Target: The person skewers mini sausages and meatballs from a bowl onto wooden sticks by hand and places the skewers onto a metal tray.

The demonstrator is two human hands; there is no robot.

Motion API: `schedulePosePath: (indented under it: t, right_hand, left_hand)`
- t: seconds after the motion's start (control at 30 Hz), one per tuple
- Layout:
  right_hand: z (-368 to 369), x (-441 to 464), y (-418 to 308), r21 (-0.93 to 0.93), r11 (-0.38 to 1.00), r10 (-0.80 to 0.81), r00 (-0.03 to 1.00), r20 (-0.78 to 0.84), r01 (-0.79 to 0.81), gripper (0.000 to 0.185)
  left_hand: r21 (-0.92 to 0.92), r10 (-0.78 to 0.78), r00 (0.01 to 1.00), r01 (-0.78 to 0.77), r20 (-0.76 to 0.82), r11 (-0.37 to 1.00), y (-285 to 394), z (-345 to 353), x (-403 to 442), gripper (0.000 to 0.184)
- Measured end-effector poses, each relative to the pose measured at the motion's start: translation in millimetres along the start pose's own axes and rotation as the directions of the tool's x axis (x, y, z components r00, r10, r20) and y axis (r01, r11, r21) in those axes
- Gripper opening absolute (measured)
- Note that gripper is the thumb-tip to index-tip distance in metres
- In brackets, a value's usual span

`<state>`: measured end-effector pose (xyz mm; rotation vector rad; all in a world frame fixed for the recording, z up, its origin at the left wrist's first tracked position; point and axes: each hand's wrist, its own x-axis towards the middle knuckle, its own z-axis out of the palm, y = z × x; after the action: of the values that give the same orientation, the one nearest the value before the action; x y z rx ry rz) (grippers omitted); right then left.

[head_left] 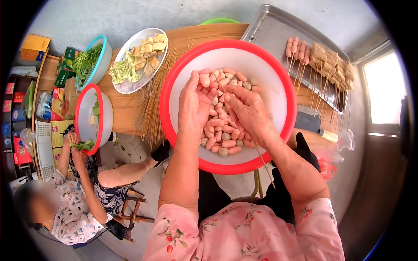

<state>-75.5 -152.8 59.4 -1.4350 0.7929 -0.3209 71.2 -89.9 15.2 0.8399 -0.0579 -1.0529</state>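
Over a white basin with a red rim [167,93], both hands are raised close together. My left hand [194,102] is cupped, palm up, with a small pink sausage [204,80] at its fingers. Pinched in my right hand [249,104] is a thin wooden skewer [264,164]; its tip points toward the sausage and its long end hangs down past the basin's rim. Small pink sausages [216,122] and several greyish balls [223,152] lie heaped in the basin below.
A metal tray [278,26] at the right holds filled skewers [333,65], with a cleaver [305,118] nearby. Loose skewers [156,104] lie left of the basin, beside a plate [126,48] of food. At lower left a seated person [78,204] holds greens by a red-rimmed bowl [106,117].
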Motion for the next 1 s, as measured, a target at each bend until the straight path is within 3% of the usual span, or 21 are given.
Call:
schedulePosePath:
  t: [0.13,0.2,0.23,0.3,0.6,0.93,1.0]
  right_hand:
    - [6.6,-1.6,15.5,0.014,0.987,-0.159,0.986,-0.047,0.160,0.028]
    - [3.9,-6.1,9.4,-0.207,0.968,-0.138,0.990,0.041,0.143,0.029]
    - [7.6,-6.1,15.2,-0.206,0.968,-0.139,0.989,0.046,0.146,0.029]
    - [15.2,-4.1,29.7,0.002,0.971,-0.241,0.969,0.060,0.241,0.029]
    - [15.7,-5.3,22.0,0.074,0.986,-0.160,0.971,0.181,0.148,0.025]
    - [20.1,-2.5,26.8,0.075,0.975,-0.218,0.967,0.134,0.210,0.025]
    - [19.8,-3.8,23.1,0.104,0.990,-0.114,0.981,0.157,0.098,0.025]
  left_hand:
    - [-0.056,0.048,0.999,-0.049,-0.017,0.997,6.6,-10.0,3.5,0.025]
    - [-0.046,0.074,0.992,-0.079,-0.104,0.996,9.2,-5.6,2.0,0.024]
    - [-0.034,0.095,0.978,-0.103,-0.185,0.994,10.7,-2.6,0.8,0.023]
    - [-0.045,0.090,0.975,-0.101,-0.204,0.994,12.4,-2.8,1.1,0.022]
    - [-0.039,0.097,0.986,-0.103,-0.135,0.994,14.2,-2.2,-0.3,0.023]
    - [-0.003,0.099,0.990,-0.100,-0.105,0.995,12.6,-1.1,-1.9,0.024]
    - [0.005,0.103,0.990,-0.103,-0.095,0.995,13.5,2.7,-5.4,0.024]
